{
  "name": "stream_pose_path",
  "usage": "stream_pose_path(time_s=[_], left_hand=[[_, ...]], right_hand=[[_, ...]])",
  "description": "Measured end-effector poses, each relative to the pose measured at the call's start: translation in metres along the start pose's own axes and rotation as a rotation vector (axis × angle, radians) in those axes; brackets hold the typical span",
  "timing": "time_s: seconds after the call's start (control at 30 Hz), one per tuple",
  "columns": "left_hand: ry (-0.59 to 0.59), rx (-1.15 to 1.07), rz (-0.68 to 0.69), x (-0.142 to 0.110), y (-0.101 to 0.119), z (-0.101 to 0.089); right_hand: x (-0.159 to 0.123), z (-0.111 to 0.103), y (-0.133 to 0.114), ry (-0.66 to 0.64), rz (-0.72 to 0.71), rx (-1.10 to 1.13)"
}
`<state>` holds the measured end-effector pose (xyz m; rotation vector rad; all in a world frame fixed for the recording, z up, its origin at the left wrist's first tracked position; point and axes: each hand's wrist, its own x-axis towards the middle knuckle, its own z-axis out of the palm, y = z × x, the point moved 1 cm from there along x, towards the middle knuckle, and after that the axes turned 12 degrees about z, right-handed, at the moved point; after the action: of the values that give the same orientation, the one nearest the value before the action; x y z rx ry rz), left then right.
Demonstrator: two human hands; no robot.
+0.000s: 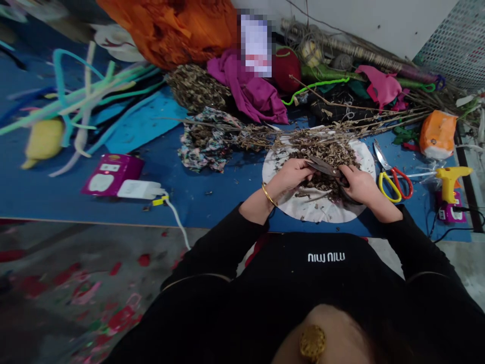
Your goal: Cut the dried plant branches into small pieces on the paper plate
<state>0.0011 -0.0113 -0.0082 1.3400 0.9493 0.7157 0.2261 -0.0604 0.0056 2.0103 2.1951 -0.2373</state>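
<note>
Dark-bladed scissors [323, 166] are in my right hand [358, 183], with a dark handle loop partly hidden under the fingers. Their blades point left toward my left hand [293, 177], which wears a gold bangle. The fingers of that hand are pinched together near the blade tips; whatever they hold is too small to make out. Both hands are above a round white cloth [275, 164] bearing a heap of dried, crumbled leaves [333, 149]. Long dry stems [394, 120] reach across the far edge of the cloth.
Right of the cloth lie scissors with red and yellow handles [394, 184], a yellow glue gun [449, 179] and an orange packet [437, 134]. To the left are a purple box [111, 174], a white charger [138, 189] and fuzzy stems [81, 96]. Fabrics, including magenta cloth [250, 91], crowd the back.
</note>
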Motion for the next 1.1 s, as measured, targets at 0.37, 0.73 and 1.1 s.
stream_pose_path(time_s=[0.37, 0.73, 1.1], left_hand=[[0.001, 0.033, -0.048, -0.004, 0.008, 0.001], [0.056, -0.067, -0.058, -0.001, 0.002, -0.001], [0.035, 0.001, -0.087, -0.004, 0.011, 0.002]], right_hand=[[-0.001, -0.005, 0.001, 0.009, -0.027, 0.03], [-0.002, -0.008, -0.001, -0.018, 0.002, 0.059], [-0.002, 0.0, -0.003, -0.007, -0.017, -0.006]])
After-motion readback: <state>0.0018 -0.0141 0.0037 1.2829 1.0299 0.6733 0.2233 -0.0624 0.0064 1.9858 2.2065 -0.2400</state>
